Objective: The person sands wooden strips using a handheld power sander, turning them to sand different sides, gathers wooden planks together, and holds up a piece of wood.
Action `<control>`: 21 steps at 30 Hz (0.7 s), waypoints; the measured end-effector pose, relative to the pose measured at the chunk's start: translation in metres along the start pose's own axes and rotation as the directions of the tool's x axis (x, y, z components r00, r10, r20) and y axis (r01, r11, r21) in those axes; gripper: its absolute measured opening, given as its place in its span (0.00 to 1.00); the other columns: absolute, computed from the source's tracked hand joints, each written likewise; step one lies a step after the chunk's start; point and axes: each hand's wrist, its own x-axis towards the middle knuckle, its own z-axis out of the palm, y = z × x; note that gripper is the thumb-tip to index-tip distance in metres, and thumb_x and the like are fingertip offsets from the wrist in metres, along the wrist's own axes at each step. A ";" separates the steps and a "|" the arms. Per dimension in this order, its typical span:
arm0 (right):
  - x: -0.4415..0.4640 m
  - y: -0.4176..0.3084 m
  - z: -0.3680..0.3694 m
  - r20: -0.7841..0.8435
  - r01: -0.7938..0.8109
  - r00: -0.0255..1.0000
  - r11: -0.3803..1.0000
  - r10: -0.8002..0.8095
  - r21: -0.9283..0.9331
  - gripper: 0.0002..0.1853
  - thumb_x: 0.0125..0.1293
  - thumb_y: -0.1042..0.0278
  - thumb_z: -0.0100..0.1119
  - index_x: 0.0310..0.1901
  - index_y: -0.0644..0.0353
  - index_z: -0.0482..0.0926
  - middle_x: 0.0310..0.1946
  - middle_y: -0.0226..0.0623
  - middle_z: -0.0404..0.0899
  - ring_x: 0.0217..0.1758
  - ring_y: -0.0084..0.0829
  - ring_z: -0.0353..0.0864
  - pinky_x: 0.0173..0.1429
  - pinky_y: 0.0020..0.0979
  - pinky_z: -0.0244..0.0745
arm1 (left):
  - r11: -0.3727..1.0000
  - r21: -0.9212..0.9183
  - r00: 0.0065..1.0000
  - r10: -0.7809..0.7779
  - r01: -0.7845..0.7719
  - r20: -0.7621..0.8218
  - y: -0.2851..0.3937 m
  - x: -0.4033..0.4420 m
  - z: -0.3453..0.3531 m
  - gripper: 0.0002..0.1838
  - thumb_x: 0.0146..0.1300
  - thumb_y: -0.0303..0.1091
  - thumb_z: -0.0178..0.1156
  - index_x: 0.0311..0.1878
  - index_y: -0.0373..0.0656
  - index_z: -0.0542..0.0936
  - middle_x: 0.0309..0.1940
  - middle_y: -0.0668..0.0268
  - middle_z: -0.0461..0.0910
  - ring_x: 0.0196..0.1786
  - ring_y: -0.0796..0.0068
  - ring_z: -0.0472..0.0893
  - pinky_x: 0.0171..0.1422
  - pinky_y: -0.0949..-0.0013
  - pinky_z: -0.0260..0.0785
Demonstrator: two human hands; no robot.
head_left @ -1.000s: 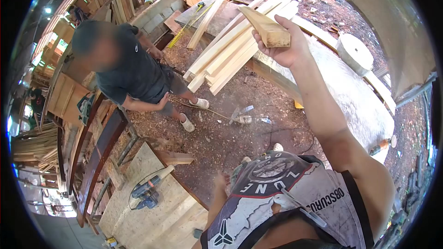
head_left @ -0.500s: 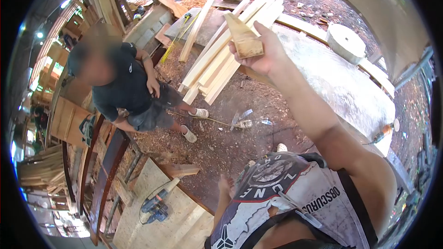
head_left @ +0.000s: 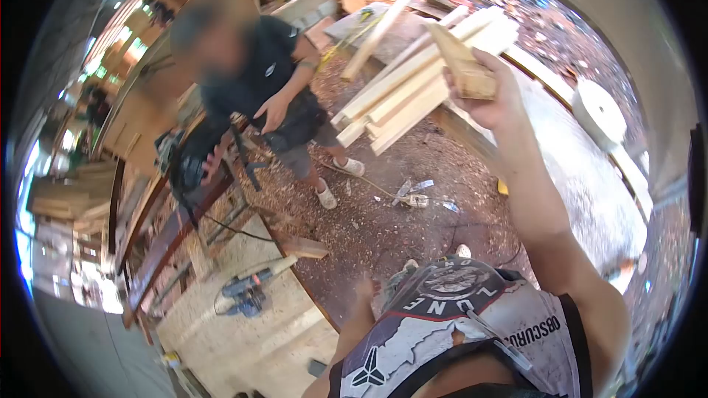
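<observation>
My right hand (head_left: 487, 107) is raised at arm's length and closed around a short wood offcut (head_left: 472, 77) with a tapering end. Behind it, a stack of pale wooden strips (head_left: 413, 96) lies across the edge of a long worktable (head_left: 553, 133). My left hand (head_left: 365, 291) hangs low beside my patterned jersey (head_left: 450, 317); its fingers are too small and blurred to read. Nearest to it is a plywood sheet (head_left: 273, 339) with a corded power tool (head_left: 247, 291) lying on it.
Facing me at left stands another person (head_left: 251, 66), one hand near a black object with a cord (head_left: 193, 169). A round white block (head_left: 599, 114) sits on the table's far edge. Wood shavings and a pale cord (head_left: 369, 184) cover the ground.
My view has swung left, so the scene sits further right. My right hand still holds the wood offcut. The other person's arms have shifted, with one hand now near a black corded object.
</observation>
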 end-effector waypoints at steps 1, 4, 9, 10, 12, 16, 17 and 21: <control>-0.001 0.000 -0.001 0.024 -0.027 0.999 0.999 0.027 -0.017 0.29 0.75 0.54 0.56 0.68 0.68 0.68 0.52 0.51 0.80 0.47 0.40 0.84 0.43 0.37 0.82 | 0.999 -0.038 1.000 -0.004 0.004 -0.012 0.003 -0.005 0.003 0.40 0.78 0.66 0.42 0.58 0.31 0.80 0.47 0.48 0.87 0.47 0.52 0.86 0.50 0.49 0.80; -0.007 0.002 0.000 0.016 -0.054 0.998 0.998 0.054 0.018 0.28 0.71 0.56 0.62 0.66 0.64 0.70 0.51 0.51 0.79 0.46 0.41 0.83 0.47 0.39 0.82 | 0.999 -0.024 0.998 -0.024 0.023 -0.057 0.000 -0.007 0.007 0.40 0.77 0.66 0.42 0.58 0.32 0.80 0.47 0.50 0.87 0.46 0.54 0.87 0.47 0.50 0.79; -0.015 0.010 -0.018 -0.102 -0.081 0.992 0.993 0.072 -0.090 0.28 0.74 0.54 0.58 0.66 0.65 0.70 0.54 0.51 0.80 0.49 0.37 0.84 0.48 0.36 0.84 | 1.000 -0.002 0.998 -0.028 0.028 -0.057 -0.007 -0.007 0.016 0.38 0.77 0.65 0.41 0.59 0.36 0.79 0.46 0.51 0.86 0.46 0.55 0.87 0.44 0.50 0.78; -0.015 0.010 -0.025 -0.037 -0.095 0.995 0.987 0.090 -0.133 0.26 0.74 0.54 0.59 0.65 0.64 0.71 0.53 0.50 0.80 0.50 0.39 0.84 0.47 0.37 0.84 | 0.999 -0.009 0.998 -0.032 0.032 -0.052 -0.009 -0.007 0.016 0.38 0.77 0.65 0.41 0.59 0.36 0.79 0.46 0.51 0.86 0.46 0.55 0.87 0.44 0.50 0.78; -0.012 0.016 -0.030 -0.076 -0.048 0.996 0.994 0.040 -0.100 0.26 0.74 0.54 0.59 0.64 0.64 0.71 0.52 0.50 0.79 0.49 0.40 0.83 0.48 0.37 0.84 | 0.999 0.002 0.998 -0.051 0.051 -0.021 -0.016 -0.006 0.014 0.36 0.76 0.65 0.41 0.61 0.39 0.79 0.45 0.52 0.86 0.45 0.55 0.87 0.43 0.50 0.78; -0.012 0.018 -0.008 -0.141 0.087 0.988 0.974 -0.058 0.207 0.22 0.75 0.58 0.55 0.62 0.67 0.72 0.51 0.50 0.78 0.51 0.42 0.81 0.49 0.37 0.82 | 0.998 0.052 0.999 -0.028 0.027 0.015 -0.033 0.002 0.007 0.36 0.76 0.65 0.42 0.63 0.41 0.78 0.47 0.51 0.86 0.46 0.55 0.87 0.44 0.50 0.78; -0.011 0.016 -0.008 -0.077 0.103 0.994 0.947 -0.083 0.305 0.22 0.75 0.59 0.54 0.61 0.68 0.72 0.51 0.49 0.77 0.51 0.42 0.80 0.48 0.36 0.81 | 0.999 0.009 0.998 -0.048 0.048 0.035 -0.034 0.008 0.004 0.36 0.76 0.66 0.42 0.63 0.40 0.77 0.48 0.51 0.86 0.47 0.54 0.87 0.44 0.50 0.78; -0.006 0.008 -0.010 0.081 0.049 0.994 0.973 -0.069 0.227 0.21 0.77 0.59 0.49 0.60 0.69 0.72 0.48 0.49 0.76 0.48 0.40 0.77 0.42 0.34 0.78 | 0.998 -0.022 0.998 -0.059 0.059 0.018 -0.038 0.023 0.001 0.38 0.77 0.66 0.41 0.64 0.37 0.76 0.50 0.49 0.85 0.48 0.53 0.86 0.47 0.49 0.78</control>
